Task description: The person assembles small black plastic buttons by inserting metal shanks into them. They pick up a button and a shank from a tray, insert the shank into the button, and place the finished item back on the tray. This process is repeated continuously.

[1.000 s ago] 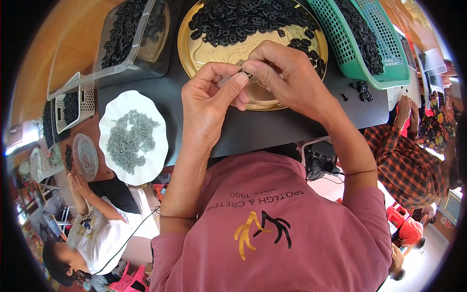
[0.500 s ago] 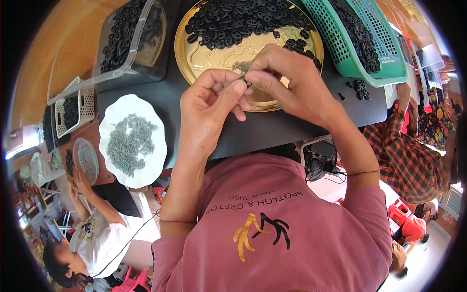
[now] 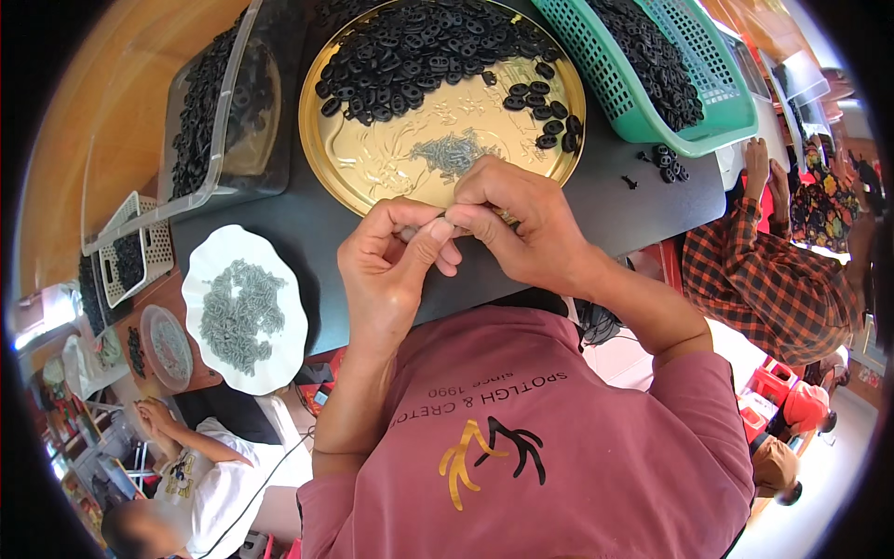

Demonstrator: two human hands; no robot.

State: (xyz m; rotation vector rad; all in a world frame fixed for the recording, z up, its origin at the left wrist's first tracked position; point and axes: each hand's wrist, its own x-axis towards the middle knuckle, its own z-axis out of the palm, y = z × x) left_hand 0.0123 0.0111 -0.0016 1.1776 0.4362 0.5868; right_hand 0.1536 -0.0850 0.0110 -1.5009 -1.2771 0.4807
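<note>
My left hand (image 3: 386,265) and my right hand (image 3: 533,233) meet fingertip to fingertip above the black table (image 3: 326,298), just on my side of a round gold tray (image 3: 358,154). Both are closed in a pinch around something small, mostly hidden by the fingers. Behind them, a pile of small grey metal springs (image 3: 452,153) lies on the tray. Its far part carries a heap of black oval plastic pieces with two holes (image 3: 400,70). Several more black pieces (image 3: 540,102) lie apart at the tray's right.
A scalloped white plate (image 3: 289,359) of springs stands at left, beside a large clear bin (image 3: 219,177) of black pieces. At right are a green basket (image 3: 736,135) and loose black pieces (image 3: 668,166). Other people sit at left (image 3: 228,484) and right (image 3: 754,279).
Both pinched hands have come toward me, from over the tray's near edge to just in front of it, uncovering more springs. The view has shifted slightly.
</note>
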